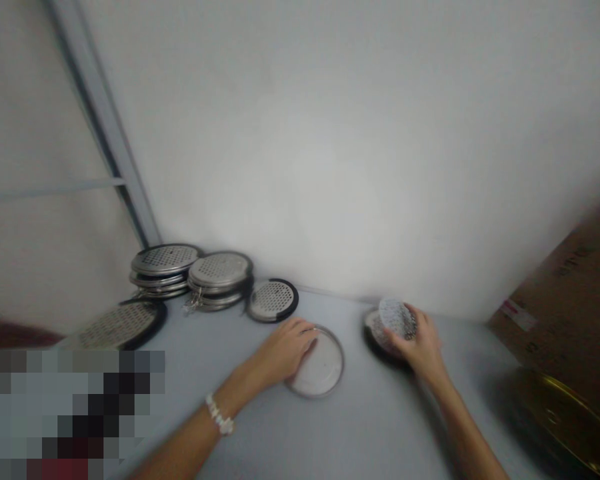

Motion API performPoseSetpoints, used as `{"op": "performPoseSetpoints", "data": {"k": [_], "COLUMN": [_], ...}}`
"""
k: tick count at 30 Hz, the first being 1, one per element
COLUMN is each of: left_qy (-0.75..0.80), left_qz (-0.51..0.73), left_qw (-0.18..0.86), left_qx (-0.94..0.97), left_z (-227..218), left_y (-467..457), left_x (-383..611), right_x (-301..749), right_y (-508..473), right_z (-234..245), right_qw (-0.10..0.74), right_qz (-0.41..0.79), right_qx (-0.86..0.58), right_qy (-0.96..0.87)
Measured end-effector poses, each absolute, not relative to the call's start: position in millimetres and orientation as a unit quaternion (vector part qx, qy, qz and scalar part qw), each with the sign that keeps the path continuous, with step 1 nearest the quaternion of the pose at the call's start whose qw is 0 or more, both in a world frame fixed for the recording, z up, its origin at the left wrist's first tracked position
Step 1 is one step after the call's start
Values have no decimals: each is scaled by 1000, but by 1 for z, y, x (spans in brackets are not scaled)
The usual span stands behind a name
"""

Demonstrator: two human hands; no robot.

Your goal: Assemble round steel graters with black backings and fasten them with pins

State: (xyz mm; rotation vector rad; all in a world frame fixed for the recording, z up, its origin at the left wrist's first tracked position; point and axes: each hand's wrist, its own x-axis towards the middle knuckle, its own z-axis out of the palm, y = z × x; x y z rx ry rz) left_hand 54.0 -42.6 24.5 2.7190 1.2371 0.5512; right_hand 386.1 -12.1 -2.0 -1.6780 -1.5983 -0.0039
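Grey table (370, 433): perforated metal discs stacked (220, 270) on your left. Shallow round dish (325, 370) nearer, your left hand (293, 347) touching its rim; grip unclear. Black-edged disc (379, 347) beyond; over it, your right hand (424, 343) pinches a small perforated disc (395, 317), tilted.

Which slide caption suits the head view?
Left hand on a round rimmed piece; right hand holding a small speckled disc.

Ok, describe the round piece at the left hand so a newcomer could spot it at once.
On the grey table, look right of the perforated discs near the wall. The left hand is at the edge of a shallow rimmed disc. Its pale face looks plain, whereas those discs show rows of holes.
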Motion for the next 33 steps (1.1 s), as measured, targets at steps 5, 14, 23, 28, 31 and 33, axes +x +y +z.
{"op": "performPoseSetpoints", "data": {"k": [5, 14, 23, 28, 31, 33], "left_qy": [407, 444, 466, 505, 582, 615], "left_qz": [177, 227, 244, 271, 306, 292], "left_qw": [71, 198, 353, 316, 225, 149], "left_qx": [893, 844, 773, 756, 719, 716], "left_z": [15, 14, 16, 22, 26, 26], "left_y": [-43, -38, -43, -40, -33, -29], "left_x": [62, 59, 59, 57, 46, 38], "right_x": [341, 304, 315, 315, 315, 315], "right_y": [-33, -54, -46, -46, -45, -45], "right_z": [3, 0, -3, -4, -5, -5], "right_qw": [378, 323, 358, 352, 354, 353], "right_qz": [-13, -20, -35, -41, -48, -49], "right_qx": [-542, -481, -499, -505, -503, -505], "right_qy": [-751, -815, -788, -787, -787, -786]}}
